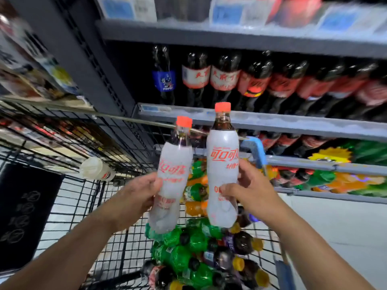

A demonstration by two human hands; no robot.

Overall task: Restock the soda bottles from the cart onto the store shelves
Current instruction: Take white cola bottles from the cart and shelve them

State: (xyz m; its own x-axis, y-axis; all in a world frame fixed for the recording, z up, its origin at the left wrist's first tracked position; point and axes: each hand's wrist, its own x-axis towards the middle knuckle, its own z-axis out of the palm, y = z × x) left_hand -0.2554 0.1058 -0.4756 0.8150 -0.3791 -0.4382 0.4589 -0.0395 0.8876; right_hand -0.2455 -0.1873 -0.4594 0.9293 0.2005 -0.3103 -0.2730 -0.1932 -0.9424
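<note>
Two raised hands, left hand [139, 197] and right hand [250, 190], each grip an upright white-sleeved cola bottle, left bottle [170, 178] and right bottle [222, 164], above the wire cart [117, 243] of mixed bottles [199, 252], facing stocked shelves [272, 122].

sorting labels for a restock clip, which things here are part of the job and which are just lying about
Job: left hand gripping left white-label bottle; right hand gripping right white-label bottle; cart; piled bottles in it; cola shelf.
Lying about: white container on its side, left; black panel; price tags.
</note>
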